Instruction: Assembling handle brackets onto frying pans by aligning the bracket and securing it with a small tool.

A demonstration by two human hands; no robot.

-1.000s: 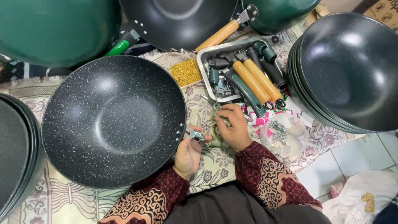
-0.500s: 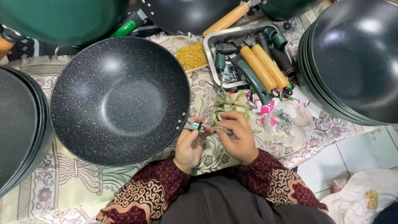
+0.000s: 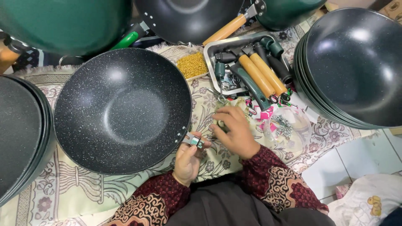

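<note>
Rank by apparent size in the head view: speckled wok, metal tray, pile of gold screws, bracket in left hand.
1. speckled wok
2. metal tray
3. pile of gold screws
4. bracket, pinched by the left hand

The gaps are clear, with no close calls.

Patterned mat (image 3: 125,196): woks (image 3: 123,111), tray (image 3: 209,52).

One speckled wok (image 3: 121,111), two wooden handles (image 3: 261,73), perhaps three pan stacks (image 3: 351,67)
</note>
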